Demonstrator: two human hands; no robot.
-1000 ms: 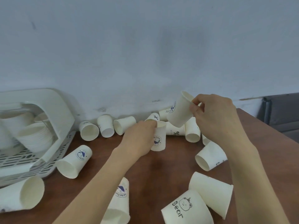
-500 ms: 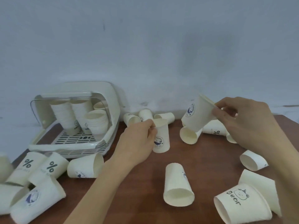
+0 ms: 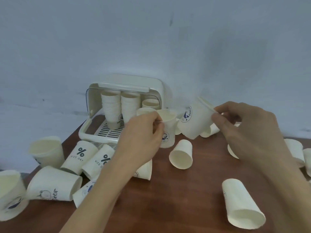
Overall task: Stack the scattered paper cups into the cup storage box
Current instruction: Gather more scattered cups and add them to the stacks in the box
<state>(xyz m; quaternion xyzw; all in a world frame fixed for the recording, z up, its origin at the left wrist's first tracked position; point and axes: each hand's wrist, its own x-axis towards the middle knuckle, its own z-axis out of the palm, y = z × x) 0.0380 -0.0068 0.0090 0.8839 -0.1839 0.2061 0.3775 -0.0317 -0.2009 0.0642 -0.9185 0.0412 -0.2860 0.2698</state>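
Left hand (image 3: 144, 132) pinches the rim of an upright blue-logo cup (image 3: 166, 130), which looks to stand on the table (image 3: 193, 190) just right of the storage box's front, base contact unclear. Right hand (image 3: 247, 130) pinches the rim of a second blue-logo cup (image 3: 195, 121), held tilted in the air, base pointing down-left toward the first cup's open mouth. Both grips are clamped on paper, neither hand free.

Cup storage box (image 3: 127, 88) sits far left against the wall, lid up, with tall cup stacks (image 3: 111, 108) inside on the slatted tray. Loose cups lie all round: "NICE DAY" cups (image 3: 80, 155) near left, a plain cup on its side (image 3: 181, 156) centre, another (image 3: 240, 202) near right.

Handling, as a judgement: the cups are very light, thin-walled, easy to crush or oval. The rolled rim is the stiff part, so rim pinches suit them. Nesting likely needs the axes lined up first; a skewed entry could jam or tip the lower cup.
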